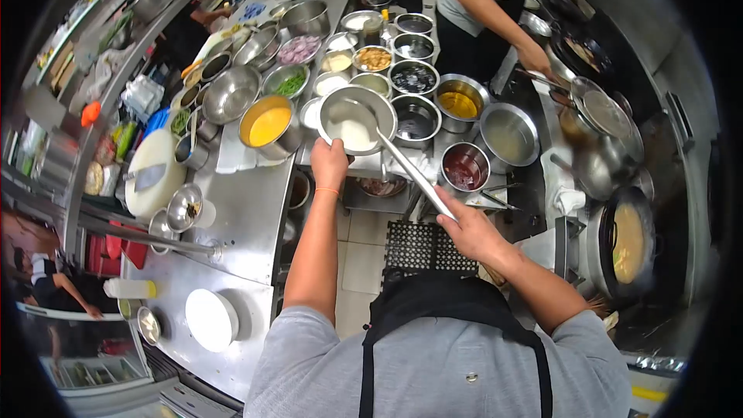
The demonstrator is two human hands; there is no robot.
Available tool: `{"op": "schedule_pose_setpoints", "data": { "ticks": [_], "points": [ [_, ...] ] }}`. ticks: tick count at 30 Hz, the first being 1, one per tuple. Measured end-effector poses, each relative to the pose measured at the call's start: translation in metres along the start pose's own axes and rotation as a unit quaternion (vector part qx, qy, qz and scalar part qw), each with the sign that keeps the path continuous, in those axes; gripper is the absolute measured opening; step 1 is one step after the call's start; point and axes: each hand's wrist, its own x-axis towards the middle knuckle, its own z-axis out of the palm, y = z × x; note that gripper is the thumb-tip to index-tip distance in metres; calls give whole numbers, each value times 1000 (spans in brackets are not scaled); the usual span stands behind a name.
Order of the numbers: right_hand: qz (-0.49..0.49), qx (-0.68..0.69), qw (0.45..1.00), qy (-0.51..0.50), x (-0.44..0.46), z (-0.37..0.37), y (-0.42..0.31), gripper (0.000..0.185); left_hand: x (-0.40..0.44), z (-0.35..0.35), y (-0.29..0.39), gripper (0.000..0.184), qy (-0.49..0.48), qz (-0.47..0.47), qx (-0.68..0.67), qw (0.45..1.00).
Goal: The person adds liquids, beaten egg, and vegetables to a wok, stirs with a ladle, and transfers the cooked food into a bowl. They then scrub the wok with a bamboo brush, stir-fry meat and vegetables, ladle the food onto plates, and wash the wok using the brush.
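Observation:
My left hand (330, 156) grips the near rim of a round metal bowl (334, 112) holding something white and smooth. In my right hand (470, 226) is the long handle of a metal ladle (415, 172). The handle slants up and left into the bowl, and I cannot make out the ladle's head clearly. Left of the bowl stands a pot of yellow liquid (270, 125). To its right is a pot of dark liquid (416, 118), with a pot of dark red sauce (466, 166) nearer to my right hand.
Several pots and bowls of ingredients crowd the counter ahead. A co-worker (484, 0) reaches toward the stove on the right, where a large wok (628, 244) holds yellowish liquid. On the left steel counter (236, 220) are a white bowl (211, 320) and a cleaver (148, 176) on a round board.

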Motion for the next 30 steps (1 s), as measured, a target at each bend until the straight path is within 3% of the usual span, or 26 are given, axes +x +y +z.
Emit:
{"op": "schedule_pose_setpoints", "data": {
  "ticks": [2, 3, 6, 8, 10, 11, 14, 16, 18, 19, 20, 22, 24, 26, 28, 30],
  "points": [
    [10, 27, 999, -27, -21, -18, 17, 51, -16, 17, 18, 24, -18, 2, 8, 1000],
    [-36, 36, 999, 3, -34, -27, 29, 52, -24, 28, 27, 24, -28, 6, -9, 1000],
    [0, 70, 997, 22, -92, -74, 50, 52, -59, 66, 58, 24, -63, 4, 32, 997],
    [72, 60, 995, 32, -134, -107, 60, 52, -67, 104, 47, 27, -51, 104, 139, 983],
    [120, 46, 988, 85, -177, -132, 83, 52, -100, 148, 82, 29, -79, 144, 147, 975],
    [51, 92, 984, 144, -197, -136, 111, 54, -118, 172, 103, 31, -90, 180, 154, 967],
    [124, 75, 962, 232, -260, -162, 137, 54, -168, 255, 154, 31, -164, 233, 141, 948],
    [186, 148, 932, 274, -298, -172, 152, 54, -187, 318, 168, 31, -226, 283, 120, 924],
    [215, 255, 856, 395, -332, -170, 170, 53, -216, 376, 197, 32, -284, 309, 97, 902],
    [223, 352, 803, 426, -347, -181, 170, 51, -227, 411, 202, 32, -317, 337, 59, 885],
    [196, 409, 780, 432, -363, -192, 182, 49, -241, 438, 216, 33, -348, 341, 102, 867],
    [211, 466, 703, 494, -383, -218, 188, 43, -271, 493, 240, 32, -371, 405, 84, 831],
    [304, 380, 658, 574, -399, -234, 218, 32, -300, 544, 264, 32, -403, 448, 71, 795],
    [353, 275, 650, 614, -414, -233, 277, 16, -328, 590, 286, 31, -421, 498, 82, 754],
    [393, 293, 623, 610, -421, -236, 308, 15, -355, 626, 308, 31, -428, 536, 93, 721],
    [425, 322, 584, 613, -409, -233, 328, 14, -369, 688, 308, 29, -423, 631, 99, 643]
  ]
}}
